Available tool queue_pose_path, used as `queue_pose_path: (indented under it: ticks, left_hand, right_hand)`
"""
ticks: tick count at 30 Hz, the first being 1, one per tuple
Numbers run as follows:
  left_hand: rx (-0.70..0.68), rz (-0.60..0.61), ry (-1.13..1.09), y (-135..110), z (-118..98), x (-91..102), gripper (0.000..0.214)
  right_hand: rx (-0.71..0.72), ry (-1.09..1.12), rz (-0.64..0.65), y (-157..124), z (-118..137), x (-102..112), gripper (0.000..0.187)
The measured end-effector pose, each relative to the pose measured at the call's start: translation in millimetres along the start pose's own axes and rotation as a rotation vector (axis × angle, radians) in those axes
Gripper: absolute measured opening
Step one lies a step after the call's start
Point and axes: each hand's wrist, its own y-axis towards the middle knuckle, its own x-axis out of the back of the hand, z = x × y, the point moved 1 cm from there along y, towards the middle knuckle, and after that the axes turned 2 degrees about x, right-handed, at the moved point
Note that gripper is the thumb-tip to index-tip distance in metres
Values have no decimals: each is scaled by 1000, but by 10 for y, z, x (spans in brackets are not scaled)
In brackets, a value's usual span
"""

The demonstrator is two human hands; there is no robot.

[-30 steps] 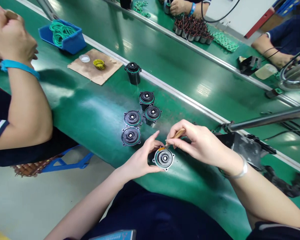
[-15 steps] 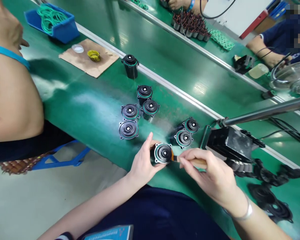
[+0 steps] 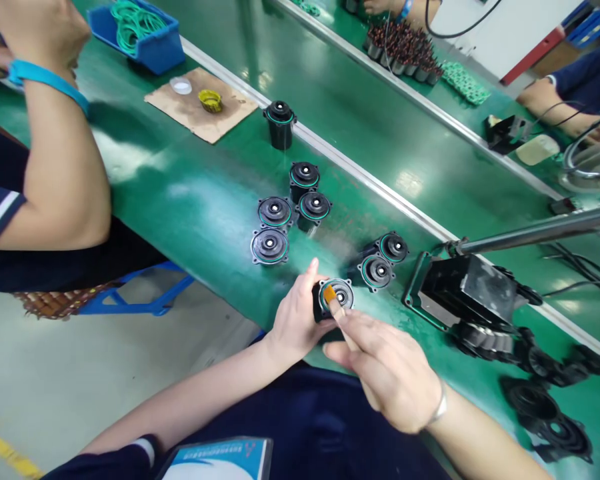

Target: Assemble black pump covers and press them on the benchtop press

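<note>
My left hand [image 3: 296,317] grips a black round motor part [image 3: 338,297] with a green ring on its face, just above the green bench's near edge. My right hand [image 3: 384,370] pinches a small wooden-handled brush whose orange tip [image 3: 329,294] rests on the part's rim. Two like parts [image 3: 384,260] sit just beyond it, and several more [image 3: 290,210] stand in a group to the left.
A co-worker's arm [image 3: 63,160] with a blue wristband leans on the bench at left. A cardboard sheet [image 3: 203,107] carries a yellow cap and a white cap. A blue bin [image 3: 140,30] holds green rings. A black fixture [image 3: 467,290] and black parts lie at right.
My right hand has swung from the part's right side to its near side, and the brush tip now lies on the rim's left. The view shifted slightly.
</note>
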Motion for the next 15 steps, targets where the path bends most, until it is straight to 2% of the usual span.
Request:
queue_pose_path:
  ticks: [4,6,11,15]
  left_hand:
    - [-37,-38,15,9,-19,6,84]
    - [-17,-27,15,5,-14,1,87]
    - [40,41,-25,11,14,6,107]
    - [58,119,-75,70,4,65,105]
  right_hand:
    - [128,-42,-58,18,-16,-159,24]
    - [135,-33,-18,-6,13,-135,24]
    - [95,19,209,-59,55,179,20]
    - [153,-34,310,-44,-73,399,16]
